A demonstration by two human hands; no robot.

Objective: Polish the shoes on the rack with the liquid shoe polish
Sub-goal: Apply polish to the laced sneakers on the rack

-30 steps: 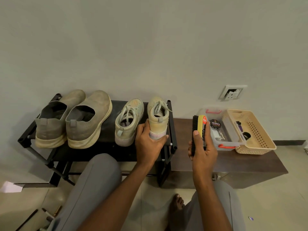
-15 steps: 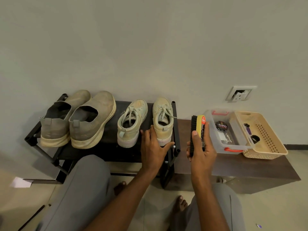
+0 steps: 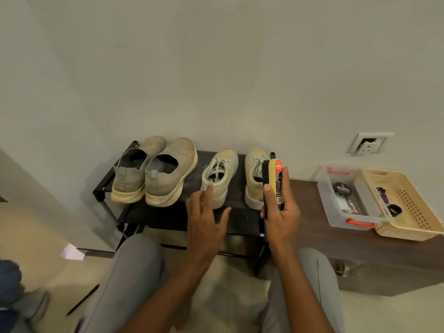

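On the black rack (image 3: 168, 216) against the wall, four pale shoes wait heel-out as I sit before them. My right hand (image 3: 280, 218) grips a shoe brush (image 3: 271, 181), dark bristles on a yellow back, upright just in front of the right sneaker (image 3: 253, 174). My left hand (image 3: 205, 217) hovers with fingers spread and holding nothing, near the heel of the laced left sneaker (image 3: 219, 176). I judge this a shoe-picking step; next comes a firm hold on that soft canvas heel. Two grey slip-ons (image 3: 153, 174) have thick rubbery soles. No liquid polish bottle can be made out; a round tin (image 3: 342, 188) lies in the clear tub (image 3: 346, 223).
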